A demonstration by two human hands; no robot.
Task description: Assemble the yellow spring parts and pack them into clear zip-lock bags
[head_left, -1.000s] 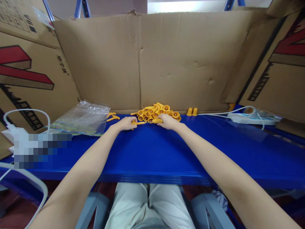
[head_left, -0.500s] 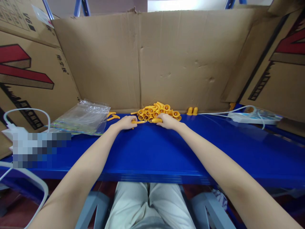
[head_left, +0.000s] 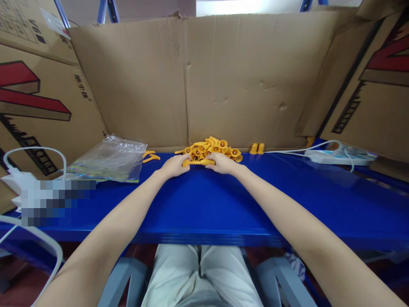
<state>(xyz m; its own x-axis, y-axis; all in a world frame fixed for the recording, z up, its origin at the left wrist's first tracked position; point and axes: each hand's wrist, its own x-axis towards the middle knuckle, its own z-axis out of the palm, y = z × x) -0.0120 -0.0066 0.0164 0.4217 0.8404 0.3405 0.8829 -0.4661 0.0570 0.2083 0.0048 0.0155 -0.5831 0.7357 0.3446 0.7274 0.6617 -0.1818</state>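
The left-hand carton [head_left: 41,89] bears a red block graphic, a legible "V6" mark and Chinese characters too blurred to transcribe. On the blue tabletop [head_left: 204,204], against the cardboard, lies a heap of yellow pieces [head_left: 223,144], several showing round, cup-like mouths. Just in front of it, left hand [head_left: 174,166] and right hand [head_left: 225,163] pinch opposite ends of one yellow rod [head_left: 198,162], held roughly level, ridged midway, with a crosspiece at its left end, fingers closed narrowly on it at both sides.

blue table [head_left: 204,204] under yellow parts [head_left: 216,148], plastic bags [head_left: 116,157]
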